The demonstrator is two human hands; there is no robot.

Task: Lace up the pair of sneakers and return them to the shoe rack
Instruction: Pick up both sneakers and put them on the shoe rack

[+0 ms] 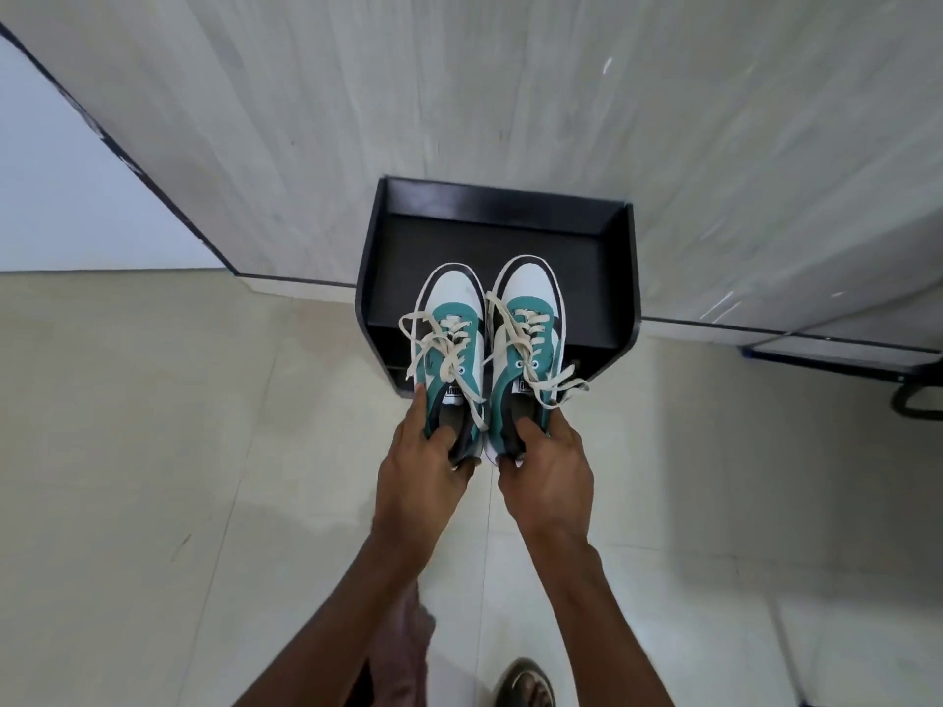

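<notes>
Two teal, white and black sneakers with cream laces are held side by side, toes pointing away from me. My left hand [426, 464] grips the heel of the left sneaker [451, 344]. The right sneaker [528, 334] is held at its heel by my right hand [548, 464]. Both shoes hang over the front part of the black shoe rack [490, 206], whose top shelf is bare. Each shoe is laced and tied in a loose bow, and the lace ends dangle to the sides. I cannot tell whether the soles touch the shelf.
The rack stands against a pale wood-grain wall. Light floor tiles spread to the left and right of it. A dark bar with a hooked part [913, 400] lies low at the right wall. My foot in a sandal [525, 686] shows at the bottom.
</notes>
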